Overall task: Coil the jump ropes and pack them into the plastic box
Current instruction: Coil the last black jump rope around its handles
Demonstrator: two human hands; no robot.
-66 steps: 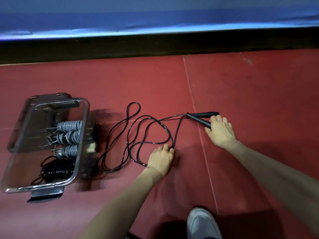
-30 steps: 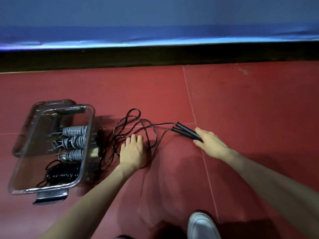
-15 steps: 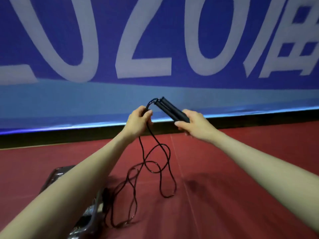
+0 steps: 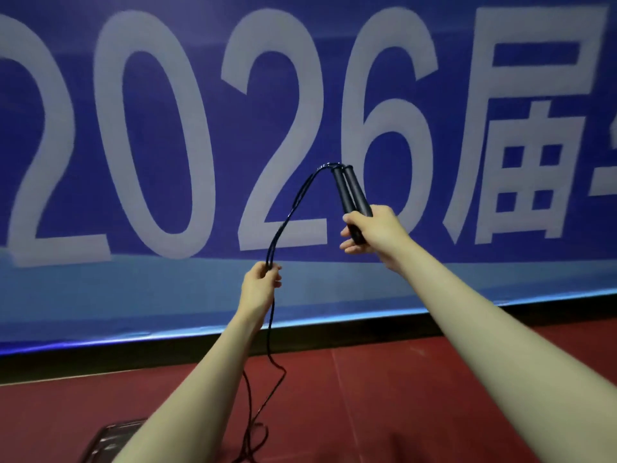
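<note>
My right hand (image 4: 374, 230) grips the two black handles (image 4: 352, 192) of a jump rope, held together and raised in front of the banner. The doubled black rope (image 4: 288, 212) arcs from the handle tops down to my left hand (image 4: 260, 289), which pinches both strands lower and to the left. Below that hand the rope hangs slack to the red floor. A corner of the clear plastic box (image 4: 113, 436) shows at the bottom left, mostly hidden behind my left forearm.
A blue banner (image 4: 167, 128) with large white characters fills the wall ahead, above a black baseboard (image 4: 100, 357). Red floor (image 4: 400, 396) stretches below, with a seam running down it.
Both hands lifted the rope off the floor. My right hand rose with the handles, and my left hand slid down the doubled rope away from them. The view tilted up toward the banner.
</note>
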